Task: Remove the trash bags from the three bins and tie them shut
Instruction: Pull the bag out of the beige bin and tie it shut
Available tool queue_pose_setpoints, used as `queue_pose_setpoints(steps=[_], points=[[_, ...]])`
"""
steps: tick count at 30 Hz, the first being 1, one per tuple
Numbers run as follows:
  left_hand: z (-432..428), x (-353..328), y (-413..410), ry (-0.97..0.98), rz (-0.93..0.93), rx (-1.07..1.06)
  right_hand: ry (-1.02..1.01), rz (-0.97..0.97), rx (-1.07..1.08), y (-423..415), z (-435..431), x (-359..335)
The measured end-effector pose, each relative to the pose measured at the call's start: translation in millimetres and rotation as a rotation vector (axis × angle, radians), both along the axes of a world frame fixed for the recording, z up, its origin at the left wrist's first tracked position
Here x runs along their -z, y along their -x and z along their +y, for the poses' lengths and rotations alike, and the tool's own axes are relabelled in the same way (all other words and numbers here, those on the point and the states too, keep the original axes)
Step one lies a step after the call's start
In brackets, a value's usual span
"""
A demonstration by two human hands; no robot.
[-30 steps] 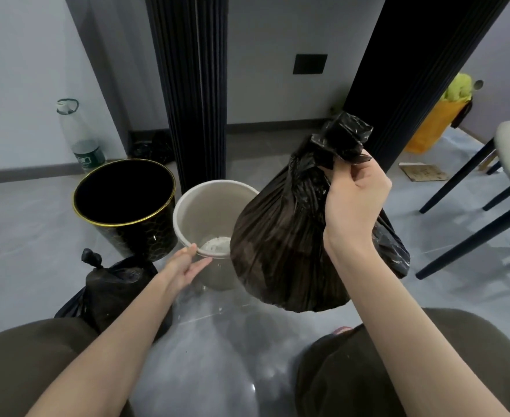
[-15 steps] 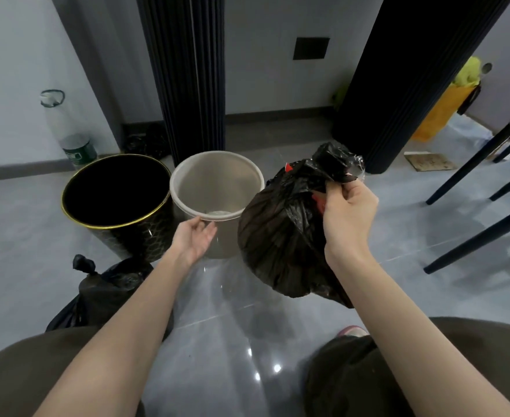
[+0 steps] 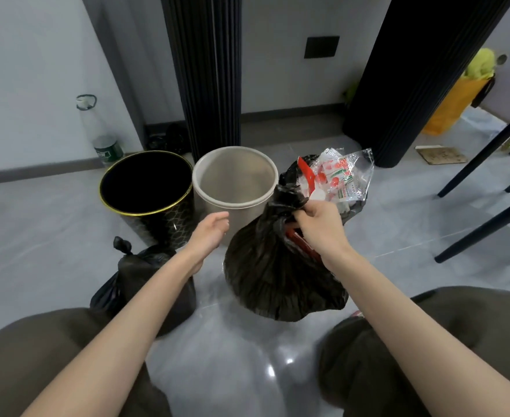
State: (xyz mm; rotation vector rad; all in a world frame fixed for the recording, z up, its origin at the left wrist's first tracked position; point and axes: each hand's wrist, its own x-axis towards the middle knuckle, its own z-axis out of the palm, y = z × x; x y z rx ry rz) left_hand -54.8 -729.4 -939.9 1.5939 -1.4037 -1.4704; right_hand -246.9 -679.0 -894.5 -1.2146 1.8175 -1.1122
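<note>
Our right grip is clenched on the gathered neck of the open black trash bag, which sits just past our right knee, at 5 o'clock from the beige bin. We cannot tell whether the bag's base rests on the grey floor or hangs just above it. A clear wrapper with red print sticks out of the bag's mouth at 12 o'clock from that grip. Our left grip is released, fingers loosely curved and holding nothing, close in front of the beige bin's wall; we cannot tell if it touches. The black bin with a gold rim stands just beside the beige bin at its 9 o'clock. Neither bin has a liner. A knotted black trash bag lies on the floor at 6 o'clock from the black bin, partly under our left forearm.
</note>
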Motion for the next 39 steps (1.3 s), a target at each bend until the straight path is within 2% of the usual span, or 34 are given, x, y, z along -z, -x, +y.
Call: queue_pose_setpoints(steps=[4, 9, 13, 18, 23, 25, 29, 33, 39], points=[[38.9, -21.1, -7.4, 0.084, -0.1, 0.142, -0.124, 0.092, -0.06, -15.7, 9.7, 21.7], [76.8, -16.8, -19.6, 0.17, -0.346, 0.303, -0.215, 0.039, -0.157, -39.1, 16.4, 53.2], [89.6, -4.7, -30.6, 0.208, -0.51, 0.254, -0.252, 0.008, -0.246, -56.4, 24.7, 66.6], [94.1, 12.4, -33.9, 0.25, -0.561, 0.165, -0.259, -0.07, -0.312, -70.3, 27.0, 77.1], [92.0, 10.7, -35.9, 0.287, -0.479, 0.0, -0.244, 0.106, -0.42, -65.3, 22.7, 87.6], [91.2, 7.5, -40.8, 0.313, -0.444, -0.013, -0.239, 0.147, -0.439, -63.9, 23.6, 86.2], [91.1, 4.7, -49.6, 0.365, -0.359, -0.007, -0.253, 0.352, -0.514, -61.9, 26.1, 89.1], [93.5, 8.8, -56.5, 0.184, -0.15, -0.086, -0.233, 0.428, -0.469, -56.7, 27.0, 85.9], [97.4, 3.3, -51.9, 0.037, 0.107, -0.184, -0.05, 0.522, -0.279, -41.1, 23.5, 49.0]])
